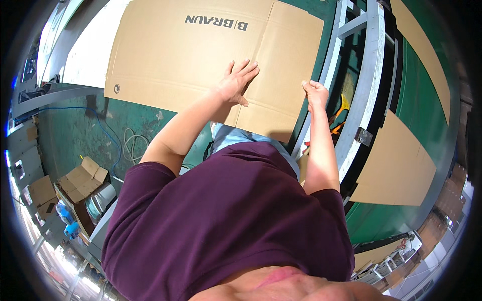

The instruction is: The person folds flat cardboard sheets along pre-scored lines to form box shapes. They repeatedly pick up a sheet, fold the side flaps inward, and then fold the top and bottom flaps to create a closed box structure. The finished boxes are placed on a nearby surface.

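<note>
A large flat brown cardboard sheet [170,55] with crease lines and dark printing lies in front of me, its near edge close to my waist. My left hand [240,83] rests on it with the fingers spread, near a crease right of the middle. At the sheet's right edge, my right hand [316,95] is closed, with the thumb and fingers pinching the cardboard. What lies beneath the sheet is mostly hidden.
A grey metal rail [364,95] runs along my right, beside a green conveyor belt [419,95] carrying other cardboard sheets [394,163]. Yellow-and-black tools [342,113] sit low by the rail. Cable coils [133,145] lie on the green floor at left, near an open carton [83,178].
</note>
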A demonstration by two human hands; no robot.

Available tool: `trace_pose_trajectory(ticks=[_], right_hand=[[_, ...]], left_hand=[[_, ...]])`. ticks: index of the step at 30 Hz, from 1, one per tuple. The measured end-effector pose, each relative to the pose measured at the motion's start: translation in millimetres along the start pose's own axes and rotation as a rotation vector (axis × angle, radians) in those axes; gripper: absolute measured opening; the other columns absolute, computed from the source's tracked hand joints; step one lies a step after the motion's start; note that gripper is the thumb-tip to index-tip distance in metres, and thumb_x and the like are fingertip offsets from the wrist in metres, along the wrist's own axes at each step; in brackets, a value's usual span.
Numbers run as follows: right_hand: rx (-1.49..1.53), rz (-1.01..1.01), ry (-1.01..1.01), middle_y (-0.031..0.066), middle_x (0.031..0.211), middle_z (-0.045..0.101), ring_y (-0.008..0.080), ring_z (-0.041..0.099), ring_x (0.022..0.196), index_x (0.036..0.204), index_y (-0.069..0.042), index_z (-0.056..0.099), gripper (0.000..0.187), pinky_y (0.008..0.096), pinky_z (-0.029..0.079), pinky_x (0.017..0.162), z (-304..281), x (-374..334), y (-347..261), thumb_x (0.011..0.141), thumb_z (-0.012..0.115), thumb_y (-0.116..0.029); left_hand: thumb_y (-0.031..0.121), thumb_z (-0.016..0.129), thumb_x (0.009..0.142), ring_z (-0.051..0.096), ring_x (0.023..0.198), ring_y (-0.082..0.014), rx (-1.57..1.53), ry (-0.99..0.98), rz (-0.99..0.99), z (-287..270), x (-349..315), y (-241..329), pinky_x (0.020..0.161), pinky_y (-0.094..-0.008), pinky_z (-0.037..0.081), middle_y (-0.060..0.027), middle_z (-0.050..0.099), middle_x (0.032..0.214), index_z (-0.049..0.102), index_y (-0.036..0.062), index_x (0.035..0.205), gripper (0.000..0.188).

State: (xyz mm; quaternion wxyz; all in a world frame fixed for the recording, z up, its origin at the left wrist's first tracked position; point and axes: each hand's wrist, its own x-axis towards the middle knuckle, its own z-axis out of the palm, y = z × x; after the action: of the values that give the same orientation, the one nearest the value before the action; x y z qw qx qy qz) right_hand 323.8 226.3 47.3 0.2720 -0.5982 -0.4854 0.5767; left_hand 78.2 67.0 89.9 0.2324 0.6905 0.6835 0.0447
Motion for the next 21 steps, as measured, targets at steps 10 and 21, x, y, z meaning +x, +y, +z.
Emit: trace_pose_trajectory(ticks=[10, 21], right_hand=[[0.106, -0.108, -0.43, 0.0031, 0.073, 0.064, 0.0087, 0.057, 0.058, 0.092, -0.002, 0.061, 0.018, 0.0233, 0.048, 0.051, -14.5, -22.4, -65.8, 0.079, 0.073, -0.004], [-0.119, -0.208, 0.106, 0.0123, 0.099, 0.07, 0.0158, 0.066, 0.088, 0.114, 0.006, 0.06, 0.043, 0.0287, 0.051, 0.078, 24.7, -19.6, 52.5, 0.077, 0.074, -0.012]], left_hand=[[0.039, 0.09, 0.046, 0.01, 0.146, -0.0276, -0.011, 0.005, 0.004, 7.8, -2.0, -8.7, 0.114, -0.0594, 0.011, -0.0049, 0.019, 0.157, 0.024, 0.0112, 0.149, 0.124], [0.039, 0.083, 0.062, 0.017, 0.143, -0.0342, 0.106, 0.007, 0.02, 10.5, -26.5, 13.0, 0.114, -0.0553, 0.018, -0.0152, 0.025, 0.152, 0.03, 0.0037, 0.144, 0.103]])
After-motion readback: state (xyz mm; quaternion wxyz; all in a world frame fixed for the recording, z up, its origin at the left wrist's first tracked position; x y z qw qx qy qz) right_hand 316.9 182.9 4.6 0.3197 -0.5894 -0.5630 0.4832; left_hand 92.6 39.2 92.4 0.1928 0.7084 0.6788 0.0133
